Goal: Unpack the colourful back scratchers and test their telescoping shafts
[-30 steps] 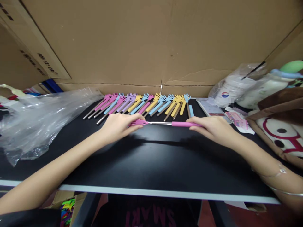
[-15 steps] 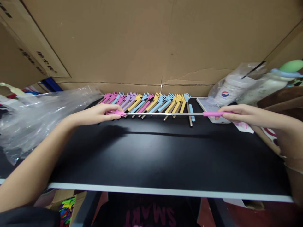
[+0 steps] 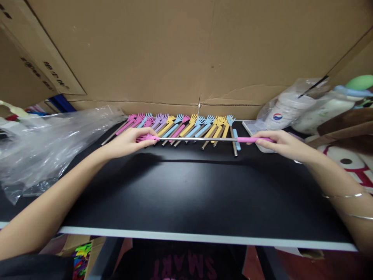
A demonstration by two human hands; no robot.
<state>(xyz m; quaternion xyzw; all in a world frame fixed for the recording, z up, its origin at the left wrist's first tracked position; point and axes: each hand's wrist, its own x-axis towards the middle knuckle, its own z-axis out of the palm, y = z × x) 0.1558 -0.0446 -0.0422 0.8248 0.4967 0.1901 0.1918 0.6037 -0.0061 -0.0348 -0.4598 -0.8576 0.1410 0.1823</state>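
Stretched level between my hands is a pink back scratcher (image 3: 198, 139) with a bare metal telescopic rod. My left hand (image 3: 132, 140) is closed on its pink claw end, fingers and thumb pinching it. At the other end, my right hand (image 3: 272, 143) grips the pink handle. The rod hangs above the black tabletop (image 3: 186, 194) and casts a shadow on it. Behind it lies a row of several more back scratchers (image 3: 190, 126) in pink, blue, purple and yellow, claws toward the back. Their rods are short, and the held one partly covers them.
A clear plastic bag (image 3: 52, 144) spreads over the left side. At the right stand a white Pepsi cup (image 3: 288, 111) in a bag, a pale bottle (image 3: 326, 109) and a brown plush item (image 3: 346, 126). A phone-like slab (image 3: 253, 126) lies near my right hand. Cardboard (image 3: 175, 50) walls the back.
My right hand has moved left, toward my left hand, and the rod between them looks shorter. My left hand has shifted slightly right. Both still hold the back scratcher.
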